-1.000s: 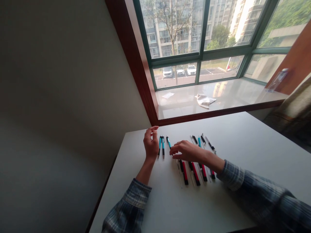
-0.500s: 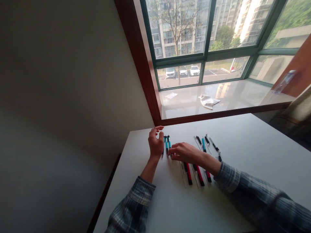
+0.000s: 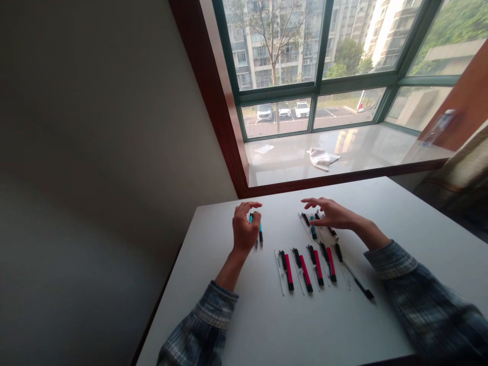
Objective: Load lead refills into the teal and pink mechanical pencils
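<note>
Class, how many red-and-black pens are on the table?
4, in a row on the white table: leftmost pen, second pen, third pen, rightmost pen. The left hand and right hand may hide more.

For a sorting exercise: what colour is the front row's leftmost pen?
Red and black: the pen shows best in the head view.

Just past the left hand's fingertips (image 3: 249, 207), a couple of pens (image 3: 261, 234) sit on the table (image 3: 385, 203), partly tucked behind that hand (image 3: 244, 229). Under the right hand's fingers (image 3: 314, 202) there's another little bunch of pens (image 3: 313, 227). Closer to the person, between and in front of both hands, a row of four pens (image 3: 305, 269) lies side by side, with a slanted pen (image 3: 354, 273) off to its right. Way beyond the fingers, a cloth (image 3: 323, 158) sits on the windowsill (image 3: 369, 150).
</note>
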